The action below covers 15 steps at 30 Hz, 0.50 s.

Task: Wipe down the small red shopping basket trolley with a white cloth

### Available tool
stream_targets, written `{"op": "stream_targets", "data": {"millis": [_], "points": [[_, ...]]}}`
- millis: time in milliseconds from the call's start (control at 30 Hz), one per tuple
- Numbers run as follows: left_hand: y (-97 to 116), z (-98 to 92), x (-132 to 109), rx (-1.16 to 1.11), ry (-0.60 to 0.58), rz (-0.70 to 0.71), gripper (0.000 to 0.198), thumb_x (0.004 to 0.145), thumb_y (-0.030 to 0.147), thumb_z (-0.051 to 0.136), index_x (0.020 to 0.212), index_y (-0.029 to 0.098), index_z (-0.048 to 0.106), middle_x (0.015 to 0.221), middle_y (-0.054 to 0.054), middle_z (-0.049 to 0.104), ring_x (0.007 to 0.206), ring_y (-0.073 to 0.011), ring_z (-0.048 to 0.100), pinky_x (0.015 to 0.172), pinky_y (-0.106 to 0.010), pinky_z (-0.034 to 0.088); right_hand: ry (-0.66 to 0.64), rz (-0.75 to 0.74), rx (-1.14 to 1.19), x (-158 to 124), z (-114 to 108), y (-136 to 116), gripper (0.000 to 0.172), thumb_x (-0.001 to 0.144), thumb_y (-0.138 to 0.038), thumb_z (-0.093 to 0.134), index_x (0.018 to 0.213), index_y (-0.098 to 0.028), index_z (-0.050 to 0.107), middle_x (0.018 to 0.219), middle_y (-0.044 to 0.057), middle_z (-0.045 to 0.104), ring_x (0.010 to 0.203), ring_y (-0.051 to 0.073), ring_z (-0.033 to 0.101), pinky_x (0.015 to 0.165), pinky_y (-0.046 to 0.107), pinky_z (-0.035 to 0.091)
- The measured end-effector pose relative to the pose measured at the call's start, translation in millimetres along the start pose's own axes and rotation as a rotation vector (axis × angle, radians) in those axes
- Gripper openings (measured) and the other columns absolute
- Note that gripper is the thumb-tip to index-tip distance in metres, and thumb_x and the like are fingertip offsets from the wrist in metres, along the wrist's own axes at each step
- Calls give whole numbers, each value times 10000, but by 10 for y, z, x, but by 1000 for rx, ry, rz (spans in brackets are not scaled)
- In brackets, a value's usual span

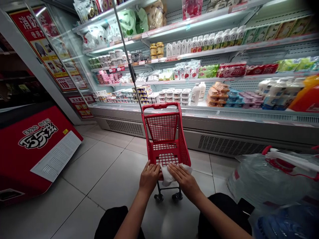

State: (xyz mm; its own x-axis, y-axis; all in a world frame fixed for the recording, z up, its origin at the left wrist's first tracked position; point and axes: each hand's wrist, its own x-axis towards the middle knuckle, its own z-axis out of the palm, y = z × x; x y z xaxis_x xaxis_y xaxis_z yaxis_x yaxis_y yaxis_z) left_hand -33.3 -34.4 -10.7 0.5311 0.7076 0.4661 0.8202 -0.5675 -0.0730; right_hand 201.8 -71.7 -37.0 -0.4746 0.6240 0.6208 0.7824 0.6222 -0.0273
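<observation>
A small red plastic shopping cart (164, 146) stands upright on the floor in front of me, with its handle at the far end. My left hand (150, 176) is closed over the left part of the cart's near rim. With bent fingers, my right hand (183, 179) presses a crumpled white cloth (167, 177) against the right part of that rim. Part of the cloth sticks out past the fingers on both sides, and its left end lies close to my left fingers. The palms and the rim beneath the hands are hidden.
Behind the cart runs a refrigerated shelf unit (124, 119) stocked with yogurts, bottles and bags. A red freezer chest (37, 149) stands at the left. Large clear water jugs (269, 179) are close on the right. My knees (113, 220) flank the cart on grey floor tiles (99, 179).
</observation>
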Motion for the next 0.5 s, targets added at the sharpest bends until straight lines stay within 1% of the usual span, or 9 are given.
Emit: {"op": "stream_targets", "data": {"millis": [100,167,200,267,367,433,500], "points": [[-35,2,10,22,-8,6,430,1038,456,508,1378,219,624,1107,-77,771,1048,-241,705,1175,-474,425,-11,59,-43,-237,-168,298,743,964,15,324,1648,-246,201,1593,58,465,1473,197,428,1240,448,372],[-56,10,27,34,-8,-1,448,1039,476,495,1364,201,634,1099,-88,771,1052,-245,703,1175,-477,422,-19,100,-67,-333,-234,450,736,979,4,324,1649,-273,196,1595,41,464,1481,201,415,1248,456,356],[-53,17,40,42,-7,-6,446,1043,473,487,1353,192,642,1093,-92,771,1048,-245,702,1173,-477,423,-16,116,-72,-349,-238,487,739,980,7,320,1650,-278,190,1593,35,469,1485,202,408,1247,458,358],[-4,34,75,60,-3,-19,439,1046,466,480,1329,181,658,1081,-100,770,1037,-246,702,1164,-475,430,16,157,-76,-326,-189,472,758,967,29,297,1653,-268,172,1586,38,480,1492,200,396,1239,460,373],[166,61,117,75,13,-57,419,1040,445,505,1304,165,670,1076,-110,770,1031,-256,704,1151,-480,443,60,200,-72,-234,-43,297,775,944,51,279,1654,-236,164,1590,53,473,1502,199,380,1229,463,388],[298,68,118,68,28,-84,410,1037,410,521,1322,150,658,1098,-120,769,1056,-270,703,1148,-495,446,52,174,-49,-198,27,175,765,946,40,294,1653,-225,174,1598,57,461,1506,201,371,1228,460,389],[384,49,97,28,44,-92,412,1035,378,526,1367,159,629,1159,-122,761,1109,-274,695,1158,-505,437,40,126,-20,-204,40,128,754,951,28,308,1651,-222,184,1600,59,456,1507,204,370,1226,454,392]]}}
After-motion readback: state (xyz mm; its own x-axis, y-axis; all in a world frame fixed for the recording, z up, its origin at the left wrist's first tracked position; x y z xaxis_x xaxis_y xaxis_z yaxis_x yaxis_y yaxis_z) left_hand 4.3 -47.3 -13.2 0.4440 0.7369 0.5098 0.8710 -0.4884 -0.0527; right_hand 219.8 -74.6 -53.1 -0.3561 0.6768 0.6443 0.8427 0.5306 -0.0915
